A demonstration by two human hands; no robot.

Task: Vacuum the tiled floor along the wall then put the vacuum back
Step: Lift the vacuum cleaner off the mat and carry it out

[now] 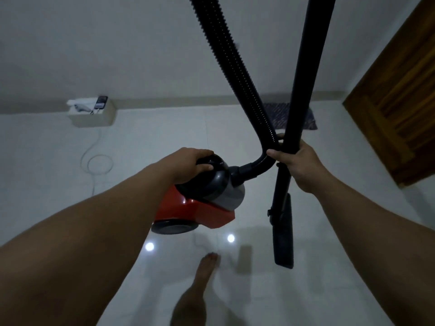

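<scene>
You're carrying the vacuum [200, 203] off the floor [141, 142], left hand [188, 164] gripping its handle, right hand [296, 165] closed around wand [303, 90] and hose [235, 67]. Dangling nozzle [283, 234] is risking hitting your foot [207, 267].

Dim, grey-blue indoor light. Two small ceiling-light glare spots on glossy tiled floor [235, 142], below the left hand [188, 164]. Soft shadows near the bare foot [207, 269]. Overall soft, slight motion blur. Strong wide-angle bending at edges; forearms stretched.
</scene>
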